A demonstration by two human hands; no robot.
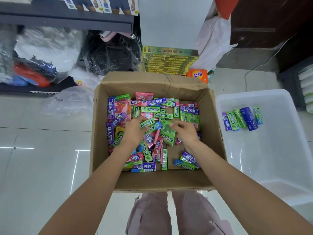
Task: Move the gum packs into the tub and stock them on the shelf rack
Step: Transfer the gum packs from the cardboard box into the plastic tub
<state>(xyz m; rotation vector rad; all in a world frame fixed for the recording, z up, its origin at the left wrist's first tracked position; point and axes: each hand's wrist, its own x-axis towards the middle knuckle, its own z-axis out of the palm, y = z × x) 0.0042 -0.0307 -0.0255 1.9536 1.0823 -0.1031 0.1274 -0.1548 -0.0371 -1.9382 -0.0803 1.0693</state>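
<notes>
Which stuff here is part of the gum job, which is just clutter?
Job:
- cardboard box of loose gum packs
- white tub holding a few gum packs
- left hand, grip on a green pack
- right hand, on a wide green pack

Clutter:
- yellow-green cartons
- orange packet
- plastic bags
- white cable

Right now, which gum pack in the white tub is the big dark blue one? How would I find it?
Look right of the cardboard box to the white tub. A short row of gum packs lies near its far end. The dark blue pack sits second from the right, longer and wider than its neighbours, which are green or purple.
</notes>
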